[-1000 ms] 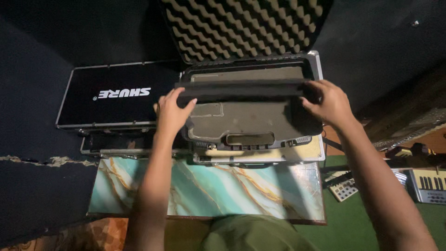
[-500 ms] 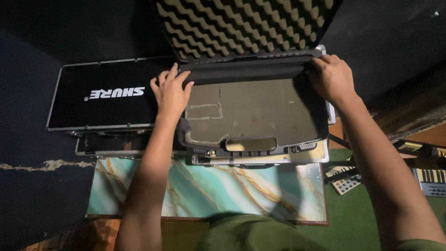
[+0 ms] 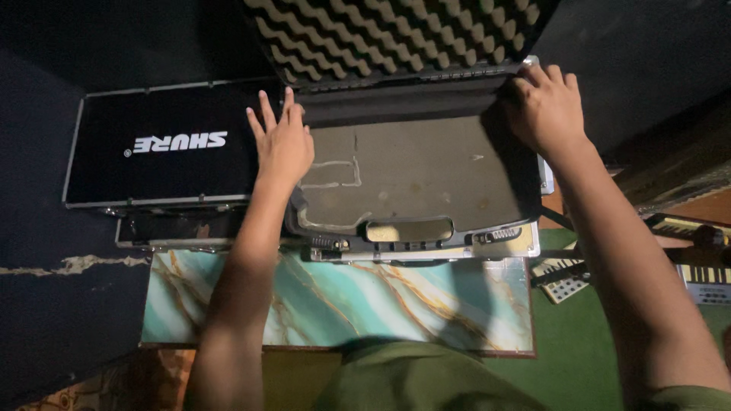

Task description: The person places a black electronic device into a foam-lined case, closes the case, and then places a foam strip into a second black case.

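Note:
An open hard carry case (image 3: 415,228) lies on the marbled teal tabletop (image 3: 335,301). Its lid (image 3: 396,34), lined with egg-crate foam, stands up at the back. A flat grey foam sheet (image 3: 419,171) covers the base. My left hand (image 3: 280,141) rests with fingers spread on the sheet's far left corner. My right hand (image 3: 544,106) presses down on the far right corner, by the hinge. Neither hand holds anything.
A long black flight case (image 3: 160,152) with metal edging and white lettering lies shut to the left, stacked on another case (image 3: 179,228). Small keyboards (image 3: 704,274) and a keypad-like device (image 3: 563,281) lie on the green surface at the right.
The dark foam piece my hands held across the case's middle has moved back to the hinge. Both hands followed it away from me and now lie flat on the foam.

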